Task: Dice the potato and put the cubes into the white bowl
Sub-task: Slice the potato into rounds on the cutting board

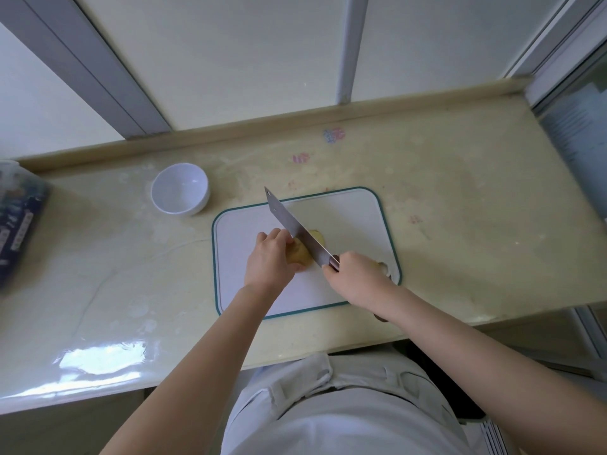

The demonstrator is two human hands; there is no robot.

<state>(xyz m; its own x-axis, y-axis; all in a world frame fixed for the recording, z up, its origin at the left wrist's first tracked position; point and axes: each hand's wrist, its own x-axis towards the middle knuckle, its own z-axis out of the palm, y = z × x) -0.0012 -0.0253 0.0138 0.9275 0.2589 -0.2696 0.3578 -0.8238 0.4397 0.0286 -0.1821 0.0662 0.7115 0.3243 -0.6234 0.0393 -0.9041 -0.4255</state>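
The white bowl [180, 188] stands on the desk [460, 224], apart from the far left corner of the cutting board [361, 218], and its inside shows only bare white. The potato [300, 254] lies near the middle of the white, teal-edged board.

The left hand [269, 257] has its fingers curled down over the near left part of the potato and holds it in place, with the thumb at its near side. The right hand [356, 274] is wrapped tightly round the dark handle of the cleaver [289, 221]. The blade runs slantwise away to the left and sits across the potato, with a pale yellow part showing beyond it.

A yellowish piece [381, 266] shows just past the right hand at the board's right edge; it is mostly hidden and hard to make out. A small dark thing under the right forearm cannot be made out either. A dark blue package [16, 224] is blurred and cut off at the left edge.
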